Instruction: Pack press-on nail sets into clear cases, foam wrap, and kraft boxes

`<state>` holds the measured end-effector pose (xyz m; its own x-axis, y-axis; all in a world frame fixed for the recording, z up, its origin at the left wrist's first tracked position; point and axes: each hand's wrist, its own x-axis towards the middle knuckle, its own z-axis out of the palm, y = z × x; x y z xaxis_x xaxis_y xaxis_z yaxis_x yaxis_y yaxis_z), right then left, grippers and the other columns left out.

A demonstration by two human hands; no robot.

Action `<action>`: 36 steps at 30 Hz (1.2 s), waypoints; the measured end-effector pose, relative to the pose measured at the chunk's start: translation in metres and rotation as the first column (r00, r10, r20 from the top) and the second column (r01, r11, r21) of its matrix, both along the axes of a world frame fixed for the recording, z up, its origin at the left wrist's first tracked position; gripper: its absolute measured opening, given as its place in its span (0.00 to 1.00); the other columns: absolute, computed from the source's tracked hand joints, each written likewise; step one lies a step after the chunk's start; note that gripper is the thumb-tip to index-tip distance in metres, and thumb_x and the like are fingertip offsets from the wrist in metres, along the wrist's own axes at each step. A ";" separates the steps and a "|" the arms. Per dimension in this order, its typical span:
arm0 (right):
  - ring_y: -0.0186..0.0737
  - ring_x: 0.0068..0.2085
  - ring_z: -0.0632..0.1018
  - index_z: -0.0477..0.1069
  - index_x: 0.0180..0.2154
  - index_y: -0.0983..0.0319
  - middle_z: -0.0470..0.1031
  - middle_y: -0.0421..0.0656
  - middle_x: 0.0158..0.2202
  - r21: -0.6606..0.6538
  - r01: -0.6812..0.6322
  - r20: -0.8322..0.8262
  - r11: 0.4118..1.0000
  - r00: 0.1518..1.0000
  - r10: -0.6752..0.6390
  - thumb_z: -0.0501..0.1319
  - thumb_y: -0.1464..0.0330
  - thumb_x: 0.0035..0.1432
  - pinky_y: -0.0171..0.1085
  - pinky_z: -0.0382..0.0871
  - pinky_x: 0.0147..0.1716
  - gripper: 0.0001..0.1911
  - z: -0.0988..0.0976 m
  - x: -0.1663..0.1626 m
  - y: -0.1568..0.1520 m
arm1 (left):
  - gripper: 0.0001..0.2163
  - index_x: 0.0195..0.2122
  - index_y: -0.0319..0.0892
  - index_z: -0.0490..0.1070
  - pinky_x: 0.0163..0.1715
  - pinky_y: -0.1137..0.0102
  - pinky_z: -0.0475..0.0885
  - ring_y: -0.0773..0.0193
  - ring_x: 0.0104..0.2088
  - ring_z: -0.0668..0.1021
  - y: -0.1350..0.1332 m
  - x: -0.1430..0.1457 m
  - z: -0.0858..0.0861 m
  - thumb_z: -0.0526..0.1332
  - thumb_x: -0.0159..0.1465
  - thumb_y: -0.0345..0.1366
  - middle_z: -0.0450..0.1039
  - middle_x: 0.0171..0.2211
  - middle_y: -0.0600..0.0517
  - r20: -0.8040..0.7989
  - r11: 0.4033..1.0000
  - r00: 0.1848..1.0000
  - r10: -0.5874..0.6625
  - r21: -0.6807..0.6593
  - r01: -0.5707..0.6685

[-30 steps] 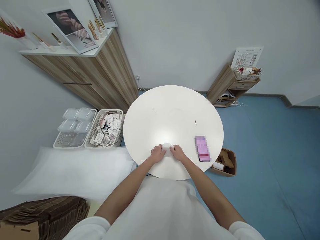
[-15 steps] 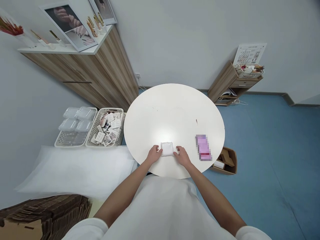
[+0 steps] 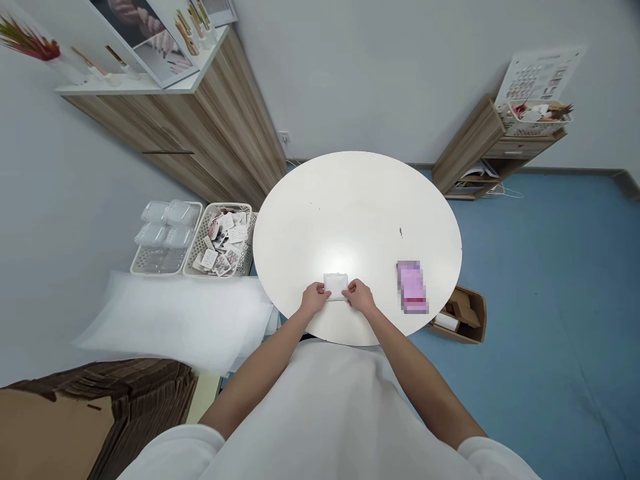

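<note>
A small white packet [image 3: 336,285], which looks wrapped in soft foam-like sheet, lies flat on the round white table [image 3: 360,193] near its front edge. My left hand [image 3: 315,299] closes on the packet's left side, thumb on its near corner. At the right side my right hand [image 3: 359,296] pinches the edge in the same way. What the packet contains is hidden. To the right on the table is a blurred-out pink and purple rectangular object [image 3: 413,287], apart from both hands.
Left of the table are a basket of cards [image 3: 220,243], a basket with clear plastic boxes [image 3: 167,240], white foam sheets [image 3: 180,317] and stacked brown cardboard [image 3: 145,407]. An open carton [image 3: 470,317] stands on the floor at right. Cabinets [image 3: 240,120] line the wall.
Both hands have closed in on the packet's sides, their fingers now gripping it where they were looser before. The whole view has shifted slightly as the head moved.
</note>
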<state>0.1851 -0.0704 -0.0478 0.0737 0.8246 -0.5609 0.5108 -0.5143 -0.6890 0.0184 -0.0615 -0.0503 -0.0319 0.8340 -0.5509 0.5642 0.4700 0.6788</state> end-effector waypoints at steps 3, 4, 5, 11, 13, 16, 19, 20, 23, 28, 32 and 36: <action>0.30 0.20 0.72 0.58 0.29 0.58 0.70 0.36 0.30 0.002 0.004 -0.081 1.000 0.997 -0.004 0.58 0.68 0.45 0.34 0.65 0.25 0.08 -0.004 0.004 -0.002 | 0.11 0.38 0.41 0.66 0.34 0.70 0.70 0.66 0.33 0.75 -0.006 0.002 -0.002 0.61 0.53 0.37 0.72 0.35 0.49 0.013 0.996 0.996 0.090 0.006 -0.090; 0.30 0.20 0.72 0.58 0.29 0.58 0.70 0.37 0.30 0.009 0.000 -0.101 1.000 0.995 0.001 0.57 0.68 0.45 0.34 0.65 0.24 0.08 -0.005 0.005 -0.002 | 0.12 0.39 0.41 0.65 0.34 0.70 0.70 0.66 0.33 0.75 -0.007 0.003 -0.003 0.61 0.53 0.36 0.71 0.36 0.48 0.013 0.993 0.993 0.120 0.013 -0.120; 0.30 0.20 0.72 0.58 0.29 0.58 0.70 0.37 0.30 0.016 -0.006 -0.114 1.000 0.993 0.007 0.57 0.69 0.45 0.34 0.65 0.23 0.08 -0.007 0.006 -0.002 | 0.14 0.41 0.41 0.64 0.34 0.70 0.71 0.66 0.33 0.75 -0.009 0.005 -0.003 0.61 0.54 0.36 0.71 0.36 0.49 0.013 0.989 0.989 0.149 0.021 -0.150; 0.32 0.22 0.73 0.59 0.31 0.58 0.70 0.38 0.32 0.074 -0.073 -0.141 0.995 0.987 0.083 0.56 0.68 0.45 0.36 0.67 0.25 0.08 -0.013 0.006 0.002 | 0.17 0.46 0.42 0.60 0.34 0.69 0.71 0.67 0.32 0.76 -0.021 0.006 -0.002 0.59 0.55 0.34 0.71 0.38 0.48 0.059 0.958 0.961 0.270 0.080 -0.274; 0.32 0.23 0.73 0.59 0.32 0.58 0.70 0.39 0.33 0.068 -0.080 -0.155 0.994 0.984 0.090 0.56 0.68 0.45 0.36 0.68 0.26 0.09 -0.014 0.001 0.004 | 0.15 0.44 0.42 0.61 0.35 0.68 0.71 0.67 0.32 0.76 -0.024 0.001 0.000 0.59 0.55 0.33 0.70 0.39 0.48 0.070 0.951 0.956 0.286 0.105 -0.292; 0.33 0.24 0.74 0.60 0.33 0.58 0.70 0.40 0.35 0.054 -0.096 -0.157 0.994 0.982 0.103 0.55 0.69 0.46 0.36 0.69 0.27 0.09 -0.013 -0.012 0.009 | 0.11 0.39 0.41 0.64 0.37 0.67 0.71 0.66 0.33 0.76 -0.022 -0.014 0.002 0.58 0.54 0.32 0.70 0.39 0.48 0.071 0.947 0.957 0.283 0.138 -0.290; 0.34 0.28 0.75 0.61 0.34 0.58 0.71 0.40 0.36 0.077 -0.107 -0.144 0.991 0.983 0.117 0.55 0.69 0.46 0.37 0.70 0.29 0.09 -0.010 -0.034 0.019 | 0.07 0.35 0.41 0.67 0.39 0.66 0.71 0.65 0.34 0.76 -0.012 -0.035 0.002 0.57 0.55 0.33 0.72 0.36 0.49 0.056 0.950 0.965 0.257 0.170 -0.263; 0.35 0.29 0.75 0.62 0.34 0.58 0.71 0.40 0.36 0.082 -0.098 -0.144 0.992 0.984 0.109 0.55 0.69 0.46 0.37 0.71 0.30 0.09 -0.009 -0.043 0.023 | 0.06 0.35 0.41 0.67 0.39 0.65 0.71 0.64 0.35 0.75 -0.006 -0.043 0.002 0.57 0.55 0.33 0.72 0.35 0.49 0.052 0.949 0.966 0.252 0.182 -0.257; 0.35 0.29 0.75 0.63 0.34 0.58 0.72 0.40 0.37 0.072 -0.040 -0.161 0.997 0.986 0.051 0.56 0.69 0.45 0.38 0.71 0.31 0.10 -0.007 -0.075 0.039 | 0.08 0.36 0.41 0.68 0.41 0.65 0.71 0.64 0.36 0.75 0.012 -0.071 -0.001 0.57 0.55 0.32 0.72 0.35 0.49 0.057 0.941 0.966 0.253 0.216 -0.259; 0.33 0.29 0.75 0.63 0.36 0.59 0.72 0.41 0.38 0.077 0.015 -0.171 0.997 0.985 -0.001 0.56 0.67 0.47 0.37 0.72 0.33 0.11 -0.007 -0.134 0.076 | 0.12 0.39 0.40 0.68 0.38 0.66 0.73 0.63 0.38 0.74 0.052 -0.122 -0.004 0.60 0.52 0.30 0.70 0.38 0.48 0.084 0.914 0.959 0.271 0.290 -0.283; 0.32 0.30 0.75 0.64 0.38 0.59 0.71 0.42 0.39 0.092 0.061 -0.191 0.994 0.981 -0.043 0.57 0.67 0.46 0.37 0.72 0.35 0.13 -0.014 -0.170 0.105 | 0.11 0.38 0.39 0.69 0.38 0.66 0.72 0.64 0.36 0.73 0.084 -0.157 -0.010 0.60 0.52 0.29 0.68 0.37 0.48 0.018 0.897 0.966 0.257 0.368 -0.246; 0.33 0.33 0.75 0.64 0.42 0.60 0.71 0.43 0.41 0.089 0.100 -0.234 0.991 0.969 -0.077 0.57 0.66 0.47 0.38 0.71 0.37 0.17 -0.017 -0.189 0.123 | 0.12 0.40 0.40 0.68 0.35 0.69 0.72 0.65 0.35 0.73 0.105 -0.176 -0.017 0.59 0.54 0.29 0.67 0.38 0.48 0.066 0.888 0.967 0.247 0.383 -0.254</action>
